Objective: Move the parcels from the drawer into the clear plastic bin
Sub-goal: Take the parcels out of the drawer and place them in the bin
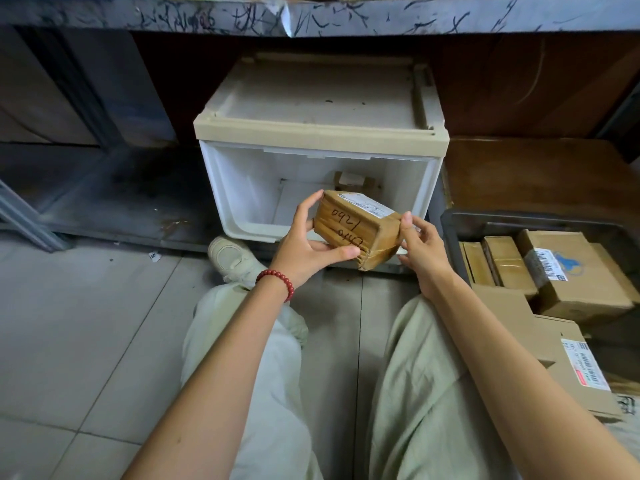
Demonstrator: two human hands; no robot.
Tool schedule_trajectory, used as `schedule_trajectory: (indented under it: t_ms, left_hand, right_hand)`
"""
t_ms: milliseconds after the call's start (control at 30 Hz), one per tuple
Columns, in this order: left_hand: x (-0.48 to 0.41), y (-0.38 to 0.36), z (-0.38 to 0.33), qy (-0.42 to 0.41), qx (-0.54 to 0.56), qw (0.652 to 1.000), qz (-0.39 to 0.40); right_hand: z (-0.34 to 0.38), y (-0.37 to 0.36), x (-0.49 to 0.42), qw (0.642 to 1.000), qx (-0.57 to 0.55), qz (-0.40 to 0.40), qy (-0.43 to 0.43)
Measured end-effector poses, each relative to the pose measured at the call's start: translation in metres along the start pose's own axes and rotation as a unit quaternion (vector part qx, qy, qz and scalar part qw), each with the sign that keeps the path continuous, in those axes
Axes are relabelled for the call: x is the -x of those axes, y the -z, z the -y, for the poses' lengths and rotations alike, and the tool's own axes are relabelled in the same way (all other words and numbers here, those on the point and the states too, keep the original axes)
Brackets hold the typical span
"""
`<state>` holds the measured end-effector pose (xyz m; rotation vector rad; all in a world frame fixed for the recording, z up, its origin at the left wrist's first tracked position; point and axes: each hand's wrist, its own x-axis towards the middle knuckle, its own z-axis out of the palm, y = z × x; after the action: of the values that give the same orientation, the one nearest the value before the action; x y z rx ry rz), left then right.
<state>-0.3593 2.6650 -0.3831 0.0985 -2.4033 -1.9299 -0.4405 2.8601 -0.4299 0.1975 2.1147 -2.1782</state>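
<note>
A taped brown parcel (356,228) with black handwriting and a white label is held in front of the pulled-out white drawer (221,188). My left hand (306,247) grips its left end, thumb underneath and fingers over the top. My right hand (420,245) pinches its right end. One more small brown parcel (353,181) lies at the back of the drawer. The clear plastic bin (450,223) stands at the right on the floor and holds several cardboard parcels (571,271).
The drawer belongs to a beige plastic cabinet (318,129) under a scratched metal table (311,15). My knees in pale green trousers and a white shoe (230,256) rest on the grey tiled floor. A flat cardboard box (568,358) leans at the bin's near side.
</note>
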Motion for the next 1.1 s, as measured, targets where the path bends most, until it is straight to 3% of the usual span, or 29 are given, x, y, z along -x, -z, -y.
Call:
schedule_trajectory:
  t_ms: [100, 233, 500, 667, 867, 967, 1100]
  left_hand:
    - [0.0, -0.001, 0.001, 0.009, -0.04, 0.999, -0.018]
    - [-0.001, -0.002, 0.003, 0.004, -0.094, 0.995, -0.038]
    - [-0.008, -0.002, 0.0, -0.044, -0.021, 0.994, -0.101]
    - [-0.014, -0.005, -0.007, -0.043, -0.025, 0.99, -0.135]
    - [-0.031, -0.03, -0.028, -0.054, -0.081, 0.993, -0.07]
    - [-0.048, -0.069, -0.039, -0.046, -0.099, 0.993, -0.039]
    - [-0.064, -0.146, -0.06, -0.076, -0.112, 0.99, 0.037]
  right_hand:
    - [-0.001, 0.0, -0.003, 0.999, 0.036, -0.02, 0.019]
    - [0.003, 0.001, 0.0, 1.0, 0.015, 0.002, -0.022]
    - [0.01, 0.002, 0.007, 0.991, 0.02, 0.125, -0.04]
    - [0.015, 0.003, 0.015, 0.986, 0.03, 0.162, -0.033]
    - [0.032, 0.039, 0.028, 0.992, -0.059, 0.114, -0.018]
    - [0.035, 0.081, 0.037, 0.994, -0.051, 0.094, -0.032]
    - [0.033, 0.147, 0.054, 0.999, -0.021, -0.049, -0.008]
